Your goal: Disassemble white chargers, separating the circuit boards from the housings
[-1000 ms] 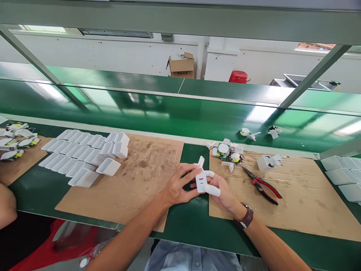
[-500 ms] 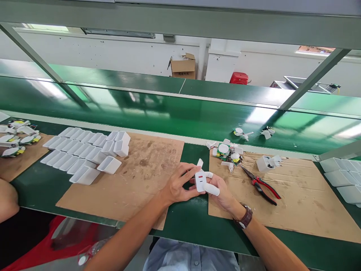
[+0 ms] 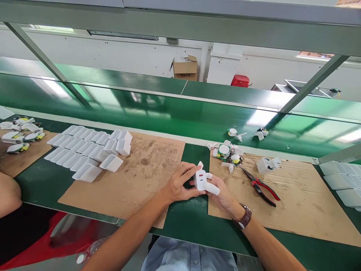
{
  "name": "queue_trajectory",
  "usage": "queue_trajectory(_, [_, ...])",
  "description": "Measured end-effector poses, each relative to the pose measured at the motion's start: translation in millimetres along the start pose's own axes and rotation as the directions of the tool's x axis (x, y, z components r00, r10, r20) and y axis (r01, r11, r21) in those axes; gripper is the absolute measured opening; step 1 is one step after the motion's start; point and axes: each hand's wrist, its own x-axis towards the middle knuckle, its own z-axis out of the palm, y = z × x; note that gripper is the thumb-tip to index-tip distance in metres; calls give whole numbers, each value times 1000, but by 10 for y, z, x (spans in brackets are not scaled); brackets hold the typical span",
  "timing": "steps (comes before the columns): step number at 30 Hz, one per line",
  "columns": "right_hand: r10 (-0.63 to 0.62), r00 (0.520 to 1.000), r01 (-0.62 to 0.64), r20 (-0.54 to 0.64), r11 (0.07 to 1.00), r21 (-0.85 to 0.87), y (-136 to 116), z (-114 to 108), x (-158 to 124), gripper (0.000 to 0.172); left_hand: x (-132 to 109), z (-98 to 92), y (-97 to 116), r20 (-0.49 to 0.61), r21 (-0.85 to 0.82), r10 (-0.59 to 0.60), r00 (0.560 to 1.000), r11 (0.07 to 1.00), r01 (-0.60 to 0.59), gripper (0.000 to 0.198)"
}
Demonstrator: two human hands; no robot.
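Note:
Between both hands, above the green bench, is a white charger [image 3: 200, 180] with a red port and a dark slot on the side facing me. My left hand [image 3: 180, 182] grips it from the left, thumb below and fingers on top. From the right, my right hand [image 3: 221, 192] is closed on it too; white covers wrap some of its fingers. Long-nose pliers [image 3: 261, 186] with red and black handles lie on cardboard right of my right hand. Behind them is a white housing [image 3: 265, 165] with a part sticking out.
Several white housings [image 3: 84, 150] stand in rows at left; more white housings [image 3: 341, 173] sit far right. Circuit boards with white parts [image 3: 227, 150] lie at the right cardboard's back edge. Others rest on the green belt [image 3: 169, 109]. A person's arm [image 3: 9, 194] is at far left.
The view has shifted slightly. Both hands keep the charger in nearly the same place; the loose parts on the green belt have moved a little to the left.

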Motion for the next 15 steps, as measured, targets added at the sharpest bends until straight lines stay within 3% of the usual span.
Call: queue_trajectory(15, [-148,985,144,-94,989,-46,20,-2,50,51,-27,15,-55,15,-73,4,1000,997,-2,76])
